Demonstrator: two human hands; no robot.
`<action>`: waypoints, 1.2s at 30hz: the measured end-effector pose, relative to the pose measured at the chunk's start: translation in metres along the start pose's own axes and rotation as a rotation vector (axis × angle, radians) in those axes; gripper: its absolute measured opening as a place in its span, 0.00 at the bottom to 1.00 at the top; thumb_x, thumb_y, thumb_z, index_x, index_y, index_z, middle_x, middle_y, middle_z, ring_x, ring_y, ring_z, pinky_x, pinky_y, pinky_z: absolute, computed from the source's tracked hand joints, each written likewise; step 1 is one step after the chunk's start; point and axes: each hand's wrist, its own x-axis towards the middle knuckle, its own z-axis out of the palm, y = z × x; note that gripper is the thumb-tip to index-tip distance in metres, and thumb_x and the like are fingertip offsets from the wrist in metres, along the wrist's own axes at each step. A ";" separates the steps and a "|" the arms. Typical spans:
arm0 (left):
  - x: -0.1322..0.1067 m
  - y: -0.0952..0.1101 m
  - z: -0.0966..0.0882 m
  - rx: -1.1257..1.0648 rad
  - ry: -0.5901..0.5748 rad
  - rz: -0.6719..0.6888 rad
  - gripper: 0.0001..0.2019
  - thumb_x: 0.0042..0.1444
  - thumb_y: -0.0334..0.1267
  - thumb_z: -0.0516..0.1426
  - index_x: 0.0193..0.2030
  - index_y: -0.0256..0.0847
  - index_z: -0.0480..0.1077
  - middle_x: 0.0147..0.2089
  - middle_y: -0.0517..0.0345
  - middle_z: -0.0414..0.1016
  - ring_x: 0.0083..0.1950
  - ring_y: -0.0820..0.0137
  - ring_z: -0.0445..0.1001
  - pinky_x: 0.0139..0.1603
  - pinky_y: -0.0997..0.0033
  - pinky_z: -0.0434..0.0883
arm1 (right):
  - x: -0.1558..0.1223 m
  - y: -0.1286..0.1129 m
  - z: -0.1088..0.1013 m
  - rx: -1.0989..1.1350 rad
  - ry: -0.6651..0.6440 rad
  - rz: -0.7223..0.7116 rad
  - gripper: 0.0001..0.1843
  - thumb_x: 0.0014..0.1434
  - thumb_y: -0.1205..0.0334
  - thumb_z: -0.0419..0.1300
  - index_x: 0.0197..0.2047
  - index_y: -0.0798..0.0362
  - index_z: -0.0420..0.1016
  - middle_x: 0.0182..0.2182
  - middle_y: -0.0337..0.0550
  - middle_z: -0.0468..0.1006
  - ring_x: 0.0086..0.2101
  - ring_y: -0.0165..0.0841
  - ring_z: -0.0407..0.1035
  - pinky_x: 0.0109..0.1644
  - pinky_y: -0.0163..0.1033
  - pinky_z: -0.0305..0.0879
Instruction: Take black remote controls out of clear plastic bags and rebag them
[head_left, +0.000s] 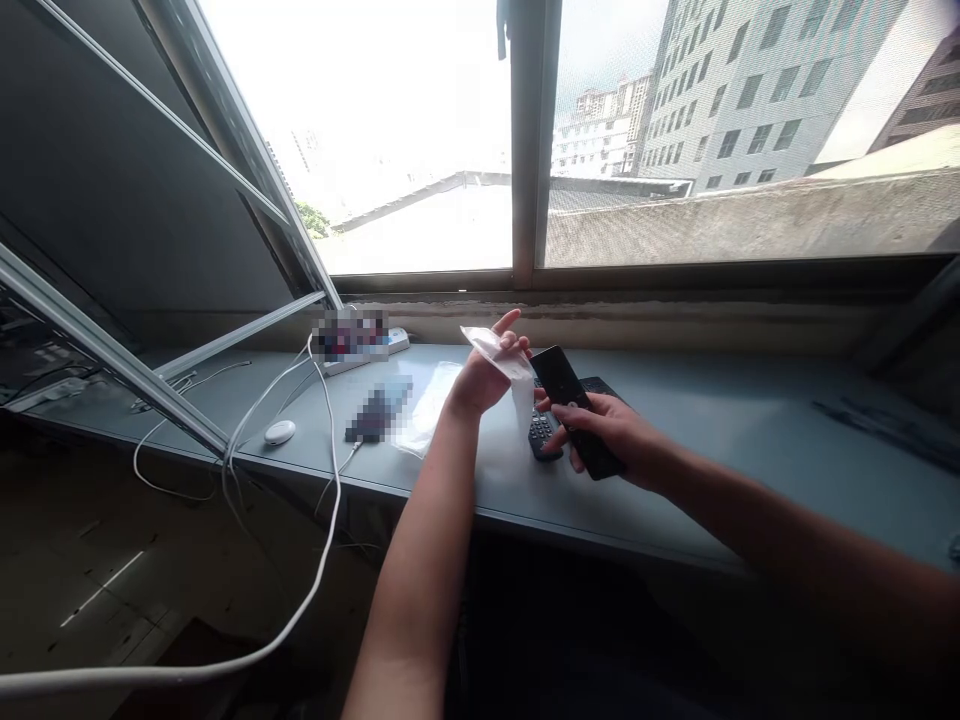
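Note:
A thin white tissue (pixel 517 385) hangs from my left hand (pixel 491 375), its fingers curled over it and one finger pointing out. The tissue's lower end droops toward the desk. Gripped in my right hand (pixel 604 425) is a slim black remote control (pixel 564 378), tilted with its face up and my thumb across it. Underneath, partly covered by this hand and the tissue, lies a second dark remote control (pixel 543 436) with many small buttons. Another dark object (pixel 596 385) shows behind the held remote; its kind is mostly hidden.
A clear plastic bag (pixel 424 410) lies on the grey desk (pixel 720 430) left of my hands. Further left are a blurred-out phone-like object (pixel 379 410) with a cable, a white oval case (pixel 280 432) and a power strip (pixel 397 340). A white cable (pixel 330 530) loops past the front edge.

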 end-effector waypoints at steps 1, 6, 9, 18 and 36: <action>-0.001 0.000 0.001 -0.001 0.001 -0.022 0.34 0.61 0.33 0.72 0.74 0.50 0.73 0.33 0.65 0.73 0.53 0.67 0.84 0.62 0.67 0.76 | 0.000 0.001 -0.001 -0.010 -0.017 0.002 0.29 0.62 0.41 0.80 0.55 0.55 0.87 0.38 0.55 0.90 0.23 0.33 0.76 0.29 0.39 0.76; -0.003 -0.001 0.004 -0.010 -0.054 -0.121 0.30 0.60 0.34 0.72 0.69 0.44 0.76 0.30 0.66 0.71 0.39 0.68 0.81 0.49 0.68 0.77 | -0.001 0.004 -0.003 -0.001 -0.044 -0.031 0.32 0.64 0.40 0.78 0.59 0.55 0.85 0.37 0.53 0.90 0.23 0.33 0.77 0.30 0.39 0.74; -0.003 -0.001 0.002 -0.021 -0.044 -0.119 0.24 0.64 0.34 0.68 0.67 0.43 0.77 0.29 0.66 0.70 0.35 0.69 0.78 0.43 0.69 0.76 | -0.002 0.002 -0.003 0.014 -0.087 -0.034 0.32 0.64 0.40 0.78 0.60 0.56 0.85 0.34 0.50 0.88 0.23 0.32 0.76 0.29 0.38 0.73; 0.006 0.003 0.003 0.103 0.138 -0.010 0.23 0.70 0.50 0.65 0.68 0.46 0.77 0.49 0.51 0.86 0.59 0.59 0.85 0.62 0.60 0.78 | -0.006 0.000 0.001 -0.057 -0.215 0.006 0.35 0.66 0.39 0.76 0.64 0.56 0.87 0.26 0.44 0.84 0.24 0.34 0.76 0.30 0.38 0.73; -0.034 0.069 -0.030 0.854 0.483 -0.021 0.23 0.56 0.41 0.75 0.58 0.40 0.81 0.52 0.46 0.88 0.40 0.66 0.81 0.42 0.67 0.73 | 0.000 0.002 0.000 -0.021 -0.102 -0.057 0.24 0.66 0.46 0.78 0.58 0.51 0.90 0.67 0.60 0.82 0.30 0.32 0.80 0.27 0.37 0.77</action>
